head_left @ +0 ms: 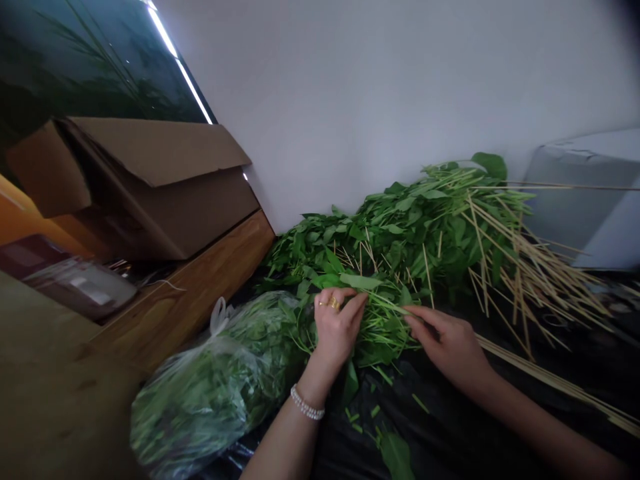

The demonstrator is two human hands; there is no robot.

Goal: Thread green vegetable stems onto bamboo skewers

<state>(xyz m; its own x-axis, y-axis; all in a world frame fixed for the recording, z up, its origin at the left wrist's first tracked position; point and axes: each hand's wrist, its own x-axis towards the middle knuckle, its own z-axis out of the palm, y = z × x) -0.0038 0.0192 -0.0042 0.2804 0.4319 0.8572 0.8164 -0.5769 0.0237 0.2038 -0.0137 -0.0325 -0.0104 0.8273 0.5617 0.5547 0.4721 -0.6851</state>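
green stem [387, 304] spans the gap between the two hands, slanting slightly downward to the right, just above a loose heap of cut stalks [383, 333]. the left hand [337, 327] pinches it between thumb and forefinger; the right hand [453, 347] has it nipped at the thumb and fingertips. a long, pale, matte leaf [361, 281] sits just beyond the left fingertips. the stem is slim, smooth and straight, like the thin stalks tangled beneath it.

behind the hands, a pile of leafy greens [395, 223] leans along the plain white wall, soft, pointed leaves massed together, with dry, straight wooden sticks [520, 267] fanning out at its right. more slender sticks [560, 383] run out from beside the right wrist; whether that hand holds them is hidden. left of the left hand, a crinkled, clear plastic bag [215, 387] bulges with greens. short clippings and a broad leaf [395, 457] lie on creased black sheeting [445, 437].
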